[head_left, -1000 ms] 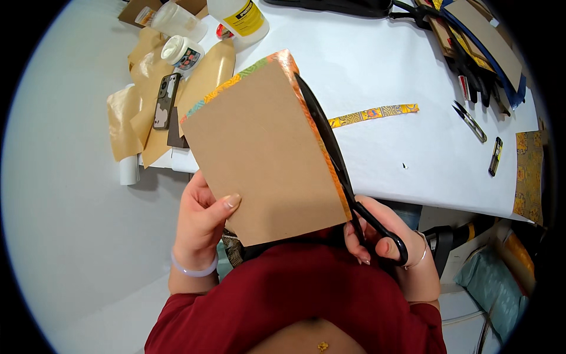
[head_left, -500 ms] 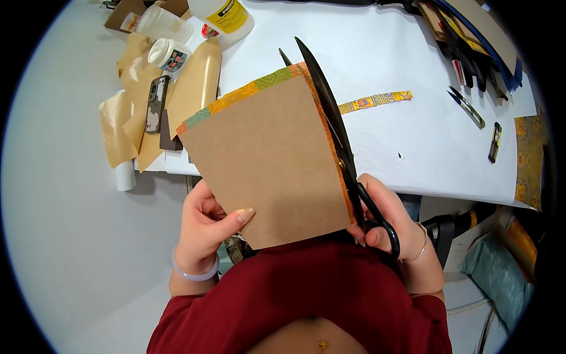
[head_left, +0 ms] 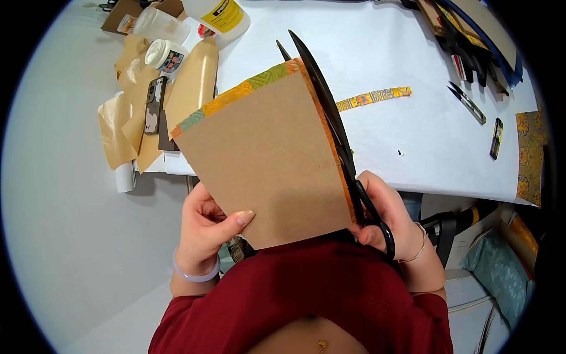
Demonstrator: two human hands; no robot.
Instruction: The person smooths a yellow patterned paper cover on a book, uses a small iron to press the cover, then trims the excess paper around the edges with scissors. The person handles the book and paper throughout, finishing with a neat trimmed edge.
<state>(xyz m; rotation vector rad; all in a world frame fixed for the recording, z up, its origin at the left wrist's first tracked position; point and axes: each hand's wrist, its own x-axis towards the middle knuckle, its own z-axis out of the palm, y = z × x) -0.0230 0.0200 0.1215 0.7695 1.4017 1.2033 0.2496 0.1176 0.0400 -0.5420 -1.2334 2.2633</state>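
A brown board (head_left: 265, 159) is tilted up before my chest. Patterned brocade fabric (head_left: 242, 88) in green, yellow and orange shows along its far edge, and a thin orange strip of it runs down the right edge. My left hand (head_left: 209, 221) is closed on the board's lower left corner, thumb on top and fingers beneath. In my right hand (head_left: 386, 215) are large black scissors (head_left: 324, 97), the thumb and fingers about the handles. Their long blades lie along the board's right edge, slightly apart at the tips; the lower blade is mostly hidden behind the board.
On the white-covered table (head_left: 436, 153) lie a cut brocade strip (head_left: 374, 98), thread snips (head_left: 467, 103) and a small cutter (head_left: 496, 138). Brown paper (head_left: 194, 76), a phone (head_left: 155, 106), a white jar (head_left: 166, 56) and a bottle (head_left: 221, 20) crowd the far left. More brocade (head_left: 529, 156) hangs at the right edge.
The board and scissors have shifted slightly up and to the left. The scissor handles look a little closer together. My left hand keeps the same hold.
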